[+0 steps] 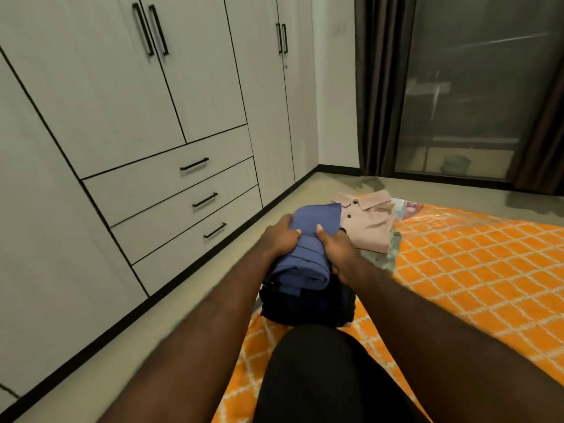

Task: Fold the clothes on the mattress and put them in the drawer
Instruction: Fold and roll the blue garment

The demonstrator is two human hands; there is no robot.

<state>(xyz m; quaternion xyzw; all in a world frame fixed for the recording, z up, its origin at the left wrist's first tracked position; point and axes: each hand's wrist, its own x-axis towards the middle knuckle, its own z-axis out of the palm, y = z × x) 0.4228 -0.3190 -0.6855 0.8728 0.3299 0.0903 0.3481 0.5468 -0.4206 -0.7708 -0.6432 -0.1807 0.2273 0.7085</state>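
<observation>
A knee in black shorts (320,377) fills the nearest part of the view, resting on the orange lattice-patterned mattress (473,270). Just beyond it lies a stack of dark folded clothes (305,309), and on top of that sits a folded blue garment (308,239). Its long axis runs away from the person, tilted a little to the right, with its rounded folded end facing the knee.

The left hand (282,236) grips the blue garment's left edge, fingers curled over the top. The right hand (335,248) clasps the opposite edge, thumb pressed on the upper face.

Just past the right hand and to its right, a pink collared shirt (369,224) with dark buttons lies on the mattress, collar at the far end, over a greenish patterned cloth (384,257).

To the left of the left hand, across a strip of floor (213,288), three drawers (183,190) with black bar handles stand closed in the pale wardrobe (106,87). Far beyond the right hand hang dark curtains (381,87) beside a glass door (473,87).
</observation>
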